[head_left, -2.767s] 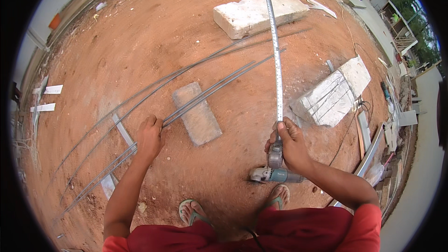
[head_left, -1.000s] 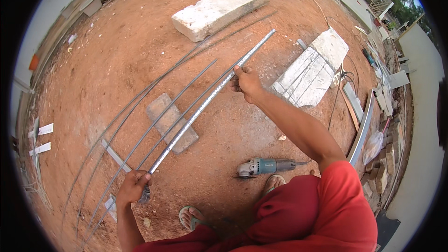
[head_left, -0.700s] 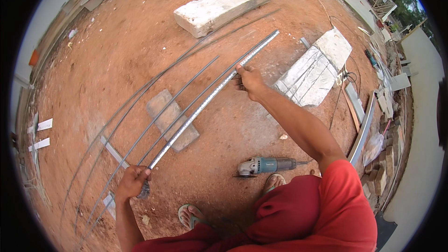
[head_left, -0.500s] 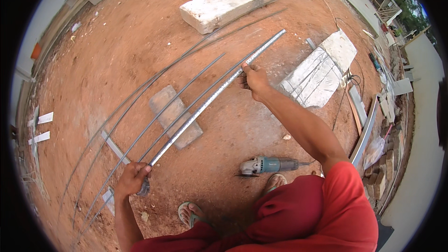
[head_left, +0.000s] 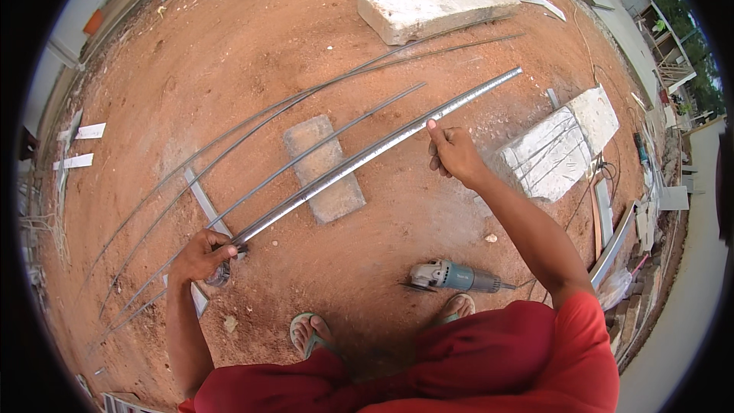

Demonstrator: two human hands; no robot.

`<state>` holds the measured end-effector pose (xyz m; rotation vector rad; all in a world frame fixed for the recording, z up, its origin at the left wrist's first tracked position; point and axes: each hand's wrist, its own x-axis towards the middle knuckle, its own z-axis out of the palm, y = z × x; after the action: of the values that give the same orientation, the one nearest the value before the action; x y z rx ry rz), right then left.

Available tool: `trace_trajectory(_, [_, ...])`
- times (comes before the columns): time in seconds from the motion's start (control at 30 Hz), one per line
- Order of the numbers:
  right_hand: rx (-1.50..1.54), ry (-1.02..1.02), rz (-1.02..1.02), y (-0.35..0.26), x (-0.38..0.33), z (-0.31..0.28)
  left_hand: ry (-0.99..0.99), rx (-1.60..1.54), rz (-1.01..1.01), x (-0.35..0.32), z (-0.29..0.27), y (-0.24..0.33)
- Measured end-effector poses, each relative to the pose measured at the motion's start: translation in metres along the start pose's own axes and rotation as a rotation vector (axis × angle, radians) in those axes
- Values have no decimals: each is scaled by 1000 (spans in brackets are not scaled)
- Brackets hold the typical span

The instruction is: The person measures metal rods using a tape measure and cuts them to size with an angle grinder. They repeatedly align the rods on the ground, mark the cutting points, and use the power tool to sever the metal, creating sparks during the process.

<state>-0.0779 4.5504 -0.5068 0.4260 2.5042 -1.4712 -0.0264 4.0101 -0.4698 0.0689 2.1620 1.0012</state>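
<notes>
A long grey metal straightedge (head_left: 359,159) lies across a flat grey paver (head_left: 324,168) and over several thin steel bars (head_left: 252,126) on red dirt. My left hand (head_left: 202,255) grips its near end, low on the left. My right hand (head_left: 454,151) rests its fingertips on the straightedge's far half, thumb up against its edge. A blue-green angle grinder (head_left: 451,276) lies on the ground in front of my sandalled feet (head_left: 313,330).
A large concrete block (head_left: 436,4) lies at the far side. A white slab (head_left: 558,141) with bars across it sits to the right. Metal profiles and boards (head_left: 612,237) are piled along the right edge. White strips (head_left: 80,145) lie at the far left.
The straightedge, earlier held upright out in front, now lies low across the paver and bars. My left hand has gone to its near end, my right hand to its far half.
</notes>
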Motion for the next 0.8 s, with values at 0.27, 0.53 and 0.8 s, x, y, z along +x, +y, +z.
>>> trace_trajectory(0.27, [-729, 213, -1158, -40, 9, 35, 102, -60, -64, -67, -71, -111])
trace_trajectory(0.53, [-775, -512, -609, -57, 56, 71, 172, -39, -247, -79, -82, -127])
trace_trajectory(0.8, [-819, -386, -678, -32, 67, 19, 130, -64, -168, -50, -55, -76])
